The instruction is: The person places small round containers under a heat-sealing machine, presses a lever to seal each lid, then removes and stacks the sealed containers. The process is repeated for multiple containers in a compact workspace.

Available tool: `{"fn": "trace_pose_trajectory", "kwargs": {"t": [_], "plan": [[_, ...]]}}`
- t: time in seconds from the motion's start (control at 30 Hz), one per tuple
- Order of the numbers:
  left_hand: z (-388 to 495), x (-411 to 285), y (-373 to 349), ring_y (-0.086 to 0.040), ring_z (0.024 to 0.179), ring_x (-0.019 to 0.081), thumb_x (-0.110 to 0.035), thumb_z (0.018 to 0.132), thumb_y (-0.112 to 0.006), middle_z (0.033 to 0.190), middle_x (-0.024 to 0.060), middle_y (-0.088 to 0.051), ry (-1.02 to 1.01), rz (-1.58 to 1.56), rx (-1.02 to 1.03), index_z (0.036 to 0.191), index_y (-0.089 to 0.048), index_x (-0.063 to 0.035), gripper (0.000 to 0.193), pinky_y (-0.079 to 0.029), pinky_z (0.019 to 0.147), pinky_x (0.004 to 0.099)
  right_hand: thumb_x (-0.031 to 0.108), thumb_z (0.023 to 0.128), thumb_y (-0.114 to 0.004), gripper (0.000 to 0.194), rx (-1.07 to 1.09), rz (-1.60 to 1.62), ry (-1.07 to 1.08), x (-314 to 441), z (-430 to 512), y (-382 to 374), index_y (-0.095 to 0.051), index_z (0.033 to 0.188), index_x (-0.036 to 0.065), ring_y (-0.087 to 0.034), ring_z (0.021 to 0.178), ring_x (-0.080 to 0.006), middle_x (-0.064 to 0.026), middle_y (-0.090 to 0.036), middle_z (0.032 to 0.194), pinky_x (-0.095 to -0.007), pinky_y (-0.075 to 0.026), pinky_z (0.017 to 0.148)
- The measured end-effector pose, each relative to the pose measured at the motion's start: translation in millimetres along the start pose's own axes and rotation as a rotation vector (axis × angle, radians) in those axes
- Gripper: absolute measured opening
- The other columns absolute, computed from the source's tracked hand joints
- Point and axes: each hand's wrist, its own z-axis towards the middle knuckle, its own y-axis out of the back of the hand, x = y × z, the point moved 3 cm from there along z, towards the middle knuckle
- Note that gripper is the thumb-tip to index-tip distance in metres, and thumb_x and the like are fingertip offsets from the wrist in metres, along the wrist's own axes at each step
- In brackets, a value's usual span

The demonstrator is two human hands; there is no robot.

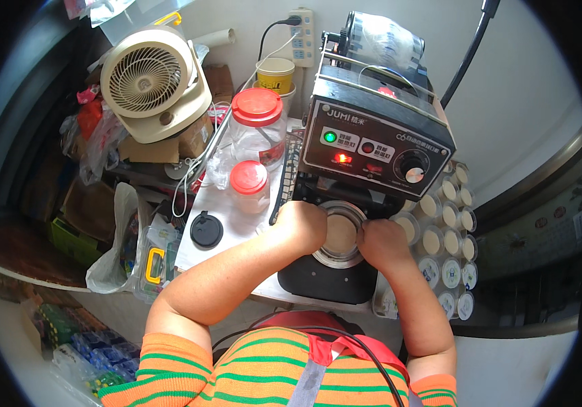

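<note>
A cup of beige liquid (340, 234) sits inside the round metal ring (339, 262) of a black cup-sealing machine (367, 137). My left hand (302, 228) is curled at the cup's left rim, the fingertips mostly hidden under the hand. Opposite it, my right hand (385, 244) pinches at the right rim, its thumb side over the ring. Above both hands, the machine's front panel shows a green and a red light lit beside a control knob (414, 170). A roll of printed clear film (385, 40) is mounted on top.
Several cups of beige liquid (432, 240) and cups with printed tops (451, 273) stand in rows at the right. Red-lidded jars (257, 107), a black lid (206, 230) and the white tabletop (219, 213) are leftward. A fan (151, 81) and power strip (301, 38) are behind.
</note>
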Motion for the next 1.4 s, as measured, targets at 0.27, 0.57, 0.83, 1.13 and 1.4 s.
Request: {"fn": "trace_pose_trajectory", "kwargs": {"t": [0.27,0.57,0.83,1.13,1.4], "plan": [[-22.1,-0.8,35.1,-0.057,0.104,0.0353,-0.035,0.081,-0.065,0.113,0.0185,-0.059,-0.035,-0.153,-0.031,0.115,-0.051,-0.0003,0.051,-0.046,0.087,0.0403,0.022,0.081,-0.056,0.022,-0.023,0.193,-0.146,3.2,-10.0,13.3,-0.062,0.071,0.003,-0.062,0.07,-0.0351,-0.0161,-0.064,0.072,-0.0451,-0.049,0.065],[-129.2,27.6,34.0,-0.034,0.13,0.0428,-0.05,0.063,-0.08,0.14,0.0303,-0.031,-0.27,-0.38,-0.152,0.142,-0.02,0.0046,0.113,-0.028,0.108,0.0471,0.039,0.072,-0.074,0.074,0.039,0.207,-0.064,-6.2,-109.7,8.7,-0.044,0.128,0.001,-0.048,0.112,-0.0397,-0.0232,-0.049,0.125,-0.0451,-0.04,0.095],[-135.3,26.2,-6.0,-0.036,0.128,0.045,-0.039,0.061,-0.084,0.137,0.0311,-0.034,-0.303,-0.414,-0.296,0.142,-0.017,0.0061,0.114,-0.029,0.107,0.0477,0.037,0.065,-0.08,0.096,0.073,0.165,-0.075,-2.6,-124.6,-22.4,-0.032,0.139,0.0,-0.043,0.117,-0.0426,-0.0265,-0.039,0.133,-0.0462,-0.036,0.1],[-78.1,37.2,2.6,-0.036,0.129,0.0418,-0.038,0.061,-0.085,0.14,0.03,-0.033,-0.144,-0.512,-0.42,0.144,-0.009,0.0057,0.121,-0.031,0.106,0.0436,0.03,0.069,-0.078,0.095,-0.194,0.258,-0.098,-25.0,-81.6,-34.1,-0.026,0.14,-0.004,-0.042,0.12,-0.0419,-0.0264,-0.043,0.131,-0.0452,-0.034,0.102],[-22.7,42.6,10.5,-0.046,0.121,0.0375,-0.027,0.064,-0.084,0.132,0.0236,-0.044,-0.055,-0.707,-0.469,0.143,-0.018,-0.001,0.107,-0.039,0.099,0.0413,0.026,0.068,-0.081,0.08,-0.433,0.469,-0.161,-56.0,-30.3,-71.8,-0.038,0.128,-0.005,-0.052,0.111,-0.0387,-0.024,-0.053,0.118,-0.0412,-0.043,0.093]]}}
